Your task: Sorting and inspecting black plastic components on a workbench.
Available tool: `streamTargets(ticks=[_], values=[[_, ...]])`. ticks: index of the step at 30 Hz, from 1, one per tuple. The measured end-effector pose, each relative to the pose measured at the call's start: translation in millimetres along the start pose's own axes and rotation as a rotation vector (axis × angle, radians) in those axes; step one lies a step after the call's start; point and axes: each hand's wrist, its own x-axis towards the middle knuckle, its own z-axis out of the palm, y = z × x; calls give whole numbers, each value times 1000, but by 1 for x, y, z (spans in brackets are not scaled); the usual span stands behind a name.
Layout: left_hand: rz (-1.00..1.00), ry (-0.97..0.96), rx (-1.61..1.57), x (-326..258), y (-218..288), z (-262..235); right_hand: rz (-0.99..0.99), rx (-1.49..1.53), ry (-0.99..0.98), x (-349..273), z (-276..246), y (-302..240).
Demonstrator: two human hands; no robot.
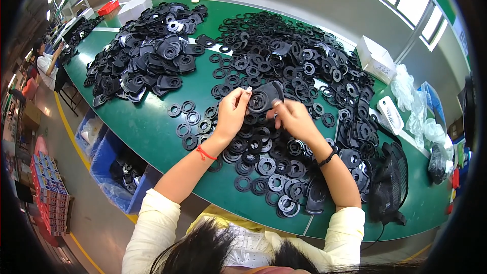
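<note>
A black plastic part (266, 96) with a round ringed opening and a flat flared end is held up over the table's middle. My left hand (233, 112) pinches its left edge between thumb and fingers. At its right edge, my right hand (296, 121) is closed, the thumb against the part and the fingers curled beneath, slightly blurred. Loose black rings (266, 166) lie below and around both hands. Behind them spreads a big heap of black rings (284, 45). To the left rises a pile of similar flared black parts (147, 56).
The green table (152, 137) carries a white handheld fan (390, 114), a black mesh bag (389, 185), clear plastic bags (413, 101) and a white box (375, 58) on the right. A blue bin (119, 172) stands beside its left edge. Another person (48, 66) sits far left.
</note>
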Motion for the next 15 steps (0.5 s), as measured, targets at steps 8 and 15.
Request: streamTargets(ticks=[8, 15], values=[[290, -135, 376, -5, 13, 3, -291, -19, 180, 11, 1, 28], [388, -142, 460, -4, 6, 1, -231, -128, 171, 5, 7, 19]])
